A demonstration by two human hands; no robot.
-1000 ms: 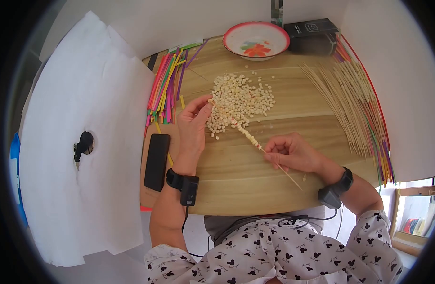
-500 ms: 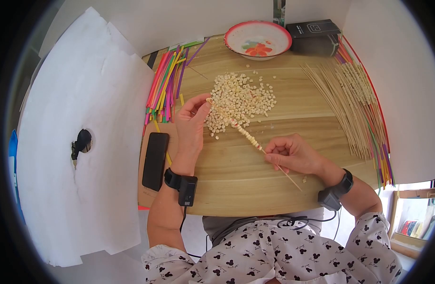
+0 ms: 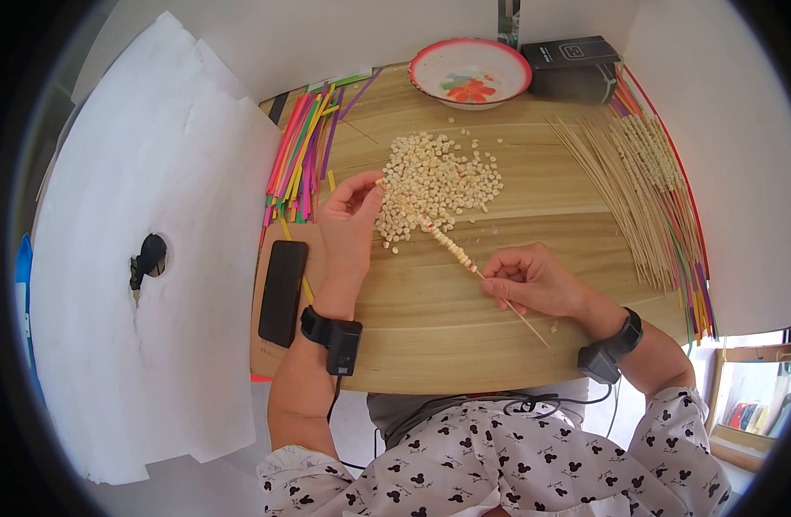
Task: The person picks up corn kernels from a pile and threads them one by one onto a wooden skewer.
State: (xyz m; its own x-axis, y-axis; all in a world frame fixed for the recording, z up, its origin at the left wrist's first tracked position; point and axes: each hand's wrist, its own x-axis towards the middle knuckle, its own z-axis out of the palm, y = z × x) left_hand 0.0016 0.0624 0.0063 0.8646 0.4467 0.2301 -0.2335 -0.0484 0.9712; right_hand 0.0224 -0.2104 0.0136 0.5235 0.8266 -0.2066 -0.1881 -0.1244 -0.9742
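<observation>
Between the thumb and fingers of my right hand (image 3: pixel 531 280) is a thin bamboo skewer (image 3: pixel 526 322), slanting from lower right to upper left. Pale corn kernels (image 3: pixel 451 247) are threaded along its upper part, with a few reddish bits among them. Its upper end reaches the lower edge of a loose pile of corn kernels (image 3: pixel 438 177). My left hand (image 3: pixel 350 226) is at the pile's left edge, thumb and forefinger pinched on what looks like a single kernel at the fingertips.
Colored strips (image 3: pixel 302 155) lie at the back left, beside a black phone (image 3: pixel 282 293) on brown card. A red-rimmed enamel bowl (image 3: pixel 469 73) and black box (image 3: pixel 572 69) stand behind. Bare skewers (image 3: pixel 615 194) and filled skewers (image 3: pixel 649 155) lie right. White panels (image 3: pixel 154 258) flank the table.
Both hands stay almost where they were. My left hand has shifted very slightly at the pile's edge; the skewer keeps its slant.
</observation>
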